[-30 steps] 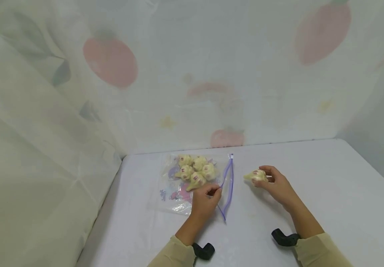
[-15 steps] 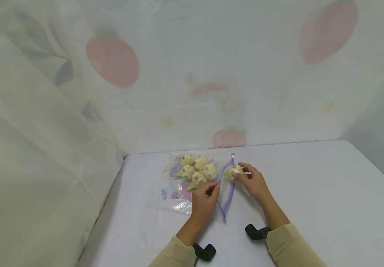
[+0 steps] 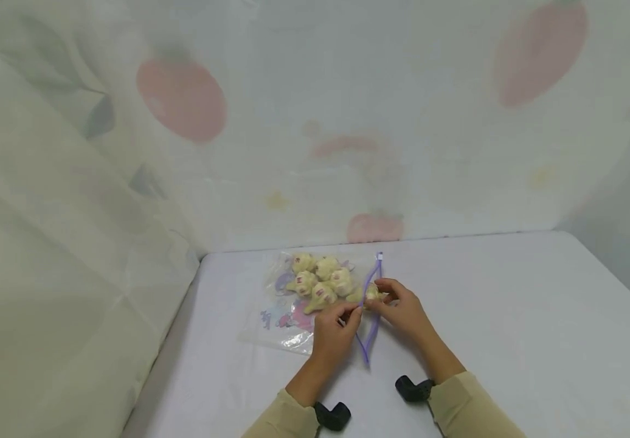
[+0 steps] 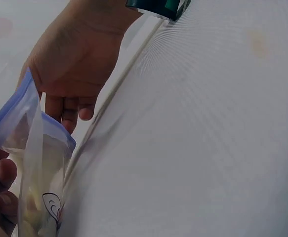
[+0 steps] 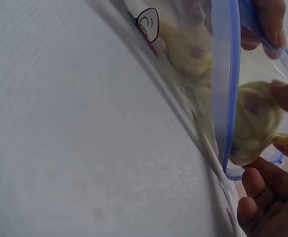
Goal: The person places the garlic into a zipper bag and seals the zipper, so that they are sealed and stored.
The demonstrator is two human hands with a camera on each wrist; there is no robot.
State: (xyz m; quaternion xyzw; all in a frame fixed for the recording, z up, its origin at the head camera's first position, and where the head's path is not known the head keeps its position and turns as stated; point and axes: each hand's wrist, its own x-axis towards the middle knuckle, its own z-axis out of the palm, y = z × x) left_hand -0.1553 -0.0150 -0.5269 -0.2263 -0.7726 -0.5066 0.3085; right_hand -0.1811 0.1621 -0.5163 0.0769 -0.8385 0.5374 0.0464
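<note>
A clear zip bag (image 3: 287, 310) with a purple zip strip (image 3: 371, 304) lies on the white table (image 3: 512, 316) and holds several pale garlic bulbs (image 3: 323, 281). My left hand (image 3: 337, 328) pinches the upper lip of the bag's mouth and holds it lifted. My right hand (image 3: 399, 307) grips one more garlic bulb (image 3: 371, 293) right at the bag's mouth. In the right wrist view that garlic bulb (image 5: 255, 121) sits between the two purple strips (image 5: 227, 84), my fingertips (image 5: 284, 96) on it. The left wrist view shows the bag's raised lip (image 4: 27, 116) and the right hand (image 4: 77, 59) beyond it.
A pale curtain (image 3: 348, 121) printed with red fruit shapes hangs close behind and to the left of the table. Bare tabletop stretches to the right of my hands. A black strap piece (image 3: 410, 388) shows at each wrist.
My right hand has carried the garlic bulb leftward from the open table to the bag's mouth. My left hand has kept its pinch on the bag's lip.
</note>
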